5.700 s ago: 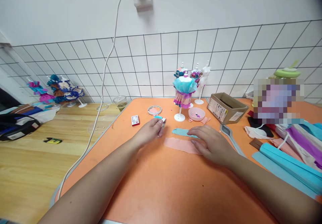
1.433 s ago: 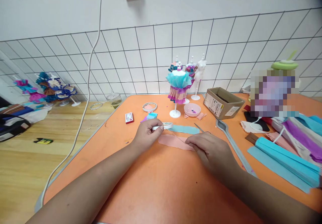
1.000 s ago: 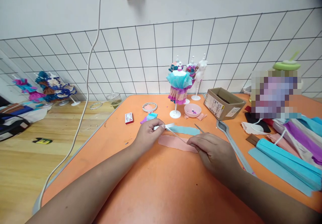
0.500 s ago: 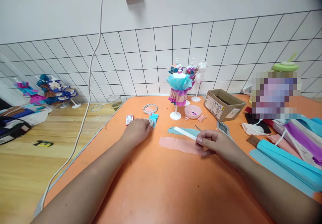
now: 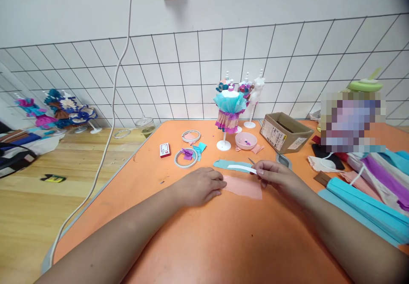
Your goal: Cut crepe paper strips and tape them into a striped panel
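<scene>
My right hand [image 5: 273,175] pinches the end of a narrow white strip of tape [image 5: 239,167] between thumb and fingers. The strip reaches left over a torn blue-green piece of paper [image 5: 220,163]. In front of that lies a pale pink strip of crepe-like paper [image 5: 243,188]. My left hand [image 5: 203,186] rests on its left end, fingers stretched out and pressing down. Partly hidden by my right hand is a pair of scissors, with a grey handle [image 5: 284,161] and a pointed tip showing. Left of the papers lies a tape roll [image 5: 176,161] with purple scraps inside its ring.
A small dress form [image 5: 230,113] in a turquoise and purple paper dress stands at the back. A pink bowl [image 5: 246,141], a cardboard box [image 5: 273,133] and another tape roll [image 5: 191,142] are nearby. Folded blue paper [image 5: 367,203] lies right; a small box [image 5: 164,150] lies left.
My left hand has let go of the tape roll and come right onto the pink paper. The white strip in my right hand now lies flatter and further right.
</scene>
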Demonstrator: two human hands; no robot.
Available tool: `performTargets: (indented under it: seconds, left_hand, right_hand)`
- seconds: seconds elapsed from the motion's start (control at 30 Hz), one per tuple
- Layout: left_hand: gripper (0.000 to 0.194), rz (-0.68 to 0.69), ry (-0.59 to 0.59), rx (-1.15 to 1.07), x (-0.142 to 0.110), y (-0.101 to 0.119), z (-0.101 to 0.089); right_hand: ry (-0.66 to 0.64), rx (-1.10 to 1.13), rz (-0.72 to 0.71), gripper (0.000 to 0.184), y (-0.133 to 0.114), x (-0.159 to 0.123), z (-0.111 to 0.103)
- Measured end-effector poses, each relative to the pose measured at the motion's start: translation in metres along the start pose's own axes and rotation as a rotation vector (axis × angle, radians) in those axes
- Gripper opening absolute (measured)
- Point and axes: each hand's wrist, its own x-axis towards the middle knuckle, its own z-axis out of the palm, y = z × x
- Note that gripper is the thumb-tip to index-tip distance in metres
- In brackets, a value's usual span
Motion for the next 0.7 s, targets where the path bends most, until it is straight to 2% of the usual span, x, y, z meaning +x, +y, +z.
performTargets:
  seconds: [0.13, 0.33, 0.47, 0.7]
  left_hand:
    - [0.024, 0.030, 0.001, -0.058, 0.002, 0.005, 0.003]
    - [0.024, 0.003, -0.019, -0.083, 0.000, -0.001, 0.003]
    - [0.022, 0.011, -0.065, -0.035, -0.002, -0.005, 0.001]
    - [0.024, 0.022, -0.075, -0.020, -0.002, -0.005, -0.005]
  right_hand:
    - [-0.080, -0.011, 0.047, 0.020, -0.004, -0.004, 0.004]
    - [-0.094, -0.119, 0.217, 0.025, 0.003, -0.002, 0.002]
    - [-0.159, -0.203, 0.259, 0.028, 0.012, 0.003, -0.003]
    - [-0.136, -0.285, 0.251, 0.025, 0.018, 0.007, -0.004]
